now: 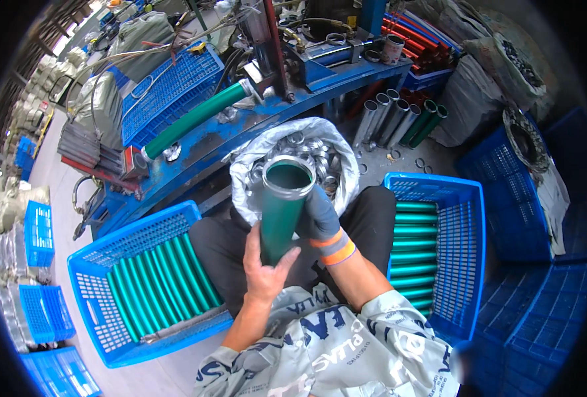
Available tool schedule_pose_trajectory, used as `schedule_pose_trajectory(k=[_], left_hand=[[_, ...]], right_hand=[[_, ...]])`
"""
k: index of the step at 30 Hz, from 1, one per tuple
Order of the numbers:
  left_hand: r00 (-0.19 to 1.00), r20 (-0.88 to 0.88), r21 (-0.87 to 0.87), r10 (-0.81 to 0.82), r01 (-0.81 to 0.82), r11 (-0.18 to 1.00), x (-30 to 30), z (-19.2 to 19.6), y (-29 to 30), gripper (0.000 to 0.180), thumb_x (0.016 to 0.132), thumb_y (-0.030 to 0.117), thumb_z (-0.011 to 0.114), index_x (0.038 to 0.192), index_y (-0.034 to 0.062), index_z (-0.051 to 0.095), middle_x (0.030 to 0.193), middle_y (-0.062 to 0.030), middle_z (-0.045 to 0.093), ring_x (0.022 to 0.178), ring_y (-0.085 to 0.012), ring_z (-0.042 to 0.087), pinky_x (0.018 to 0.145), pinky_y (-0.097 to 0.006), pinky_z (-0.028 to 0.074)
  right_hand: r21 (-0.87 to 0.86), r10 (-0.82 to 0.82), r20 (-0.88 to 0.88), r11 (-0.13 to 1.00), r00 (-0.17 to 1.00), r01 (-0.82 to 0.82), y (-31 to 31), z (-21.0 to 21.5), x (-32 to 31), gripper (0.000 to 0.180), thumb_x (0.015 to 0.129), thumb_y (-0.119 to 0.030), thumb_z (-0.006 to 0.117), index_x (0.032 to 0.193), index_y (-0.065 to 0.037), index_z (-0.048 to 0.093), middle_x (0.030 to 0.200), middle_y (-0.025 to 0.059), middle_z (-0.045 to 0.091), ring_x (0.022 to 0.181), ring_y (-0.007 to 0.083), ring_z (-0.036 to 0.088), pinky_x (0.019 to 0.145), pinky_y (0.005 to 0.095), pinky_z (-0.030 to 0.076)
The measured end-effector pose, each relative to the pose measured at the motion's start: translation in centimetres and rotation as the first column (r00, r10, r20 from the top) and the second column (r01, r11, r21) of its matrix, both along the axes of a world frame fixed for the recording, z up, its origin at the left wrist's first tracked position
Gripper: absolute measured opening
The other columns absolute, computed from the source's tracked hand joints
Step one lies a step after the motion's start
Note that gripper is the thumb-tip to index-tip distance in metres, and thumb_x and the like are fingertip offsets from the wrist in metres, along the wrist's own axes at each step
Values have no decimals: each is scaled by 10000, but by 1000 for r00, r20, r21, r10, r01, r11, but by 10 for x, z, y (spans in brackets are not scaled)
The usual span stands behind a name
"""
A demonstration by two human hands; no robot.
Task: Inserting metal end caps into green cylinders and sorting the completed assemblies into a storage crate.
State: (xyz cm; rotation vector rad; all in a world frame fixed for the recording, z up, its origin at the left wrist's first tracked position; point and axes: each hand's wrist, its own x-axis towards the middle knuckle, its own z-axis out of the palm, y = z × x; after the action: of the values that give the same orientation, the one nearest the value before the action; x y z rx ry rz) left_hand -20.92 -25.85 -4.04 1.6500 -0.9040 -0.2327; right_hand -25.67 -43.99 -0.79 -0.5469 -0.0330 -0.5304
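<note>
A green tube stands nearly upright in front of me, its open top rimmed by a silver ring. My bare left hand is closed round its lower part, thumb and fingers on either side. Higher up, my right hand, in a grey glove with an orange cuff, grips the tube's right side near the ring; its fingers are partly hidden behind the tube. Just beyond the tube, a white sack holds many loose metal rings.
Blue crates of green tubes stand at my left and right. Across the front runs a blue bench with a machine holding another green tube. Several silver and green tubes stand on the floor beyond, near a few loose rings.
</note>
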Motion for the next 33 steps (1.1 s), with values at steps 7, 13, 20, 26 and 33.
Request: schedule_pose_trajectory(k=[7, 13, 20, 26, 33], left_hand=[[968, 250, 102, 21, -48, 994, -1, 7, -3, 861, 993, 211, 905, 1678, -51, 455, 1526, -254, 593, 1375, -389, 625, 1167, -465, 502], [966, 259, 51, -22, 9, 999, -4, 3, -3, 824, 1000, 165, 887, 1685, -28, 471, 1534, -254, 598, 1378, -390, 635, 1157, -466, 512], [957, 283, 74, -65, 46, 996, 11, 19, 0, 788, 948, 114, 901, 1646, 2, 554, 1507, -277, 624, 1334, -409, 666, 1141, -473, 529], [926, 333, 86, -176, 156, 984, 20, 44, 13, 807, 859, 45, 917, 1608, 61, 615, 1412, -265, 662, 1206, -461, 705, 1027, -514, 595], [904, 400, 163, -150, 91, 982, 19, 42, 20, 821, 844, 57, 934, 1607, 106, 636, 1483, -261, 644, 1271, -422, 692, 1080, -490, 575]], right_hand=[[-106, -125, -5, 987, 992, 124, -10, 1, -2, 880, 930, -492, 925, 1566, 4, 572, 1438, 152, 729, 1315, 275, 726, 1131, 425, 584], [5, -19, 95, 1000, 995, 18, -15, 1, -6, 878, 963, -499, 883, 1595, 14, 554, 1514, 211, 693, 1386, 355, 699, 1205, 470, 544], [-165, -237, -2, 958, 972, 233, -32, 14, -9, 1117, 856, -329, 972, 1744, -4, 378, 1529, 196, 684, 1386, 273, 674, 1190, 425, 534], [-590, -467, -28, 722, 884, 363, -56, 34, -36, 1408, 710, -108, 1055, 1818, -14, 191, 1441, 156, 720, 1272, 197, 703, 1096, 340, 573], [-492, -489, -87, 778, 868, 389, -48, 26, -41, 1379, 718, -44, 1022, 1819, -14, 192, 1394, 134, 722, 1239, 183, 700, 1080, 343, 583]])
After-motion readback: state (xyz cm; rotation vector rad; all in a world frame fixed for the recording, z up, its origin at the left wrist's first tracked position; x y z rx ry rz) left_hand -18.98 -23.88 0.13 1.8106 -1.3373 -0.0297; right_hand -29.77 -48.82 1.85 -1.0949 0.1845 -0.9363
